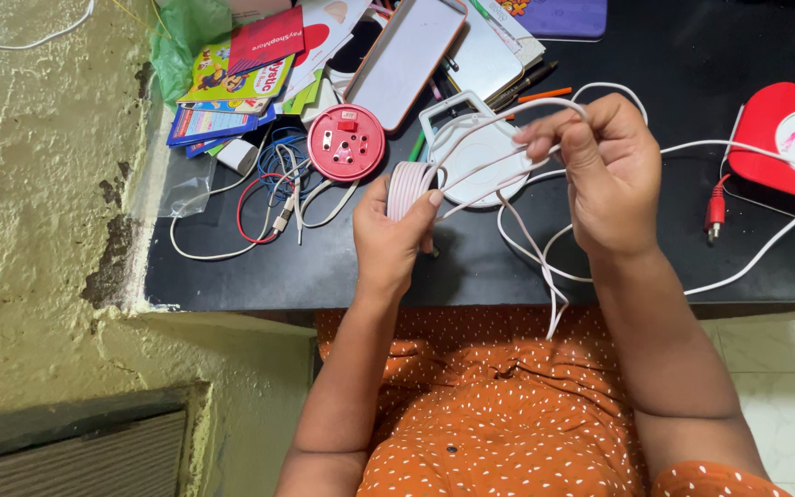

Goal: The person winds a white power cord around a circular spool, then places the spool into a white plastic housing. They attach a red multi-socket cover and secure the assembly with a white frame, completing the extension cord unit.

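Note:
My left hand [388, 235] grips a small coil of white cable [409, 187], thumb pressed on its front. My right hand [604, 175] pinches strands of the same white cable [545, 267] above and to the right of the coil, pulling them taut between both hands. Loose loops of the cable hang down over the black table's [480, 267] front edge and trail right toward a red and white extension box [789, 138]. Behind the hands lies a round white reel case [476, 156] with a handle.
A round red socket disc [347, 141] lies left of the hands beside tangled blue, red and white wires [273, 184]. Booklets, a phone [407, 55], pens and a purple item crowd the table's back. A red plug [715, 210] lies at right. A rough wall stands at left.

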